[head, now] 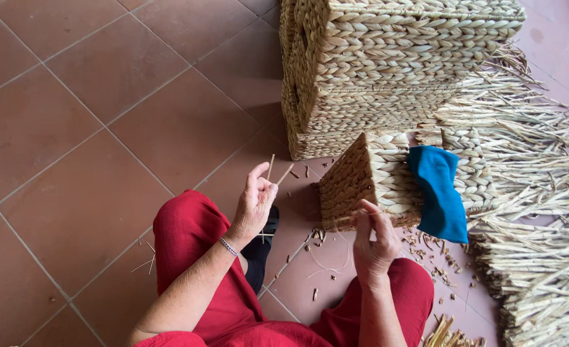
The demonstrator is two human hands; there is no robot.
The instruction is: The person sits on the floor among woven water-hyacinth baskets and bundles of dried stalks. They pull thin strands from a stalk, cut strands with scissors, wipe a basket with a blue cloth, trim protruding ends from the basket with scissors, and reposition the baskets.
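The person sits on the tiled floor [91, 128] in red trousers [194, 244], looking down at both hands. The left hand [253, 204] is raised above the left knee, its fingers [259, 177] closed narrowly on thin straw stalks [278, 170] that stick up past the fingertips. The right hand [373, 241] is just in front of the right knee, its fingers pinched on the end of a straw strand [339, 220] that runs to the near edge of a small woven basket [374, 177]. That basket lies tilted on the floor just beyond the right hand, with a blue cloth [440, 193] draped over its right side. Behind it, farther away, stands a stack of larger woven baskets [387, 58], one on another. To the right, loose plaited straw [535, 193] spreads across the floor in a wide heap. Short straw clippings [439, 257] are scattered on the tiles near the right knee. A dark shoe [270, 222] shows between the legs, below the left hand.
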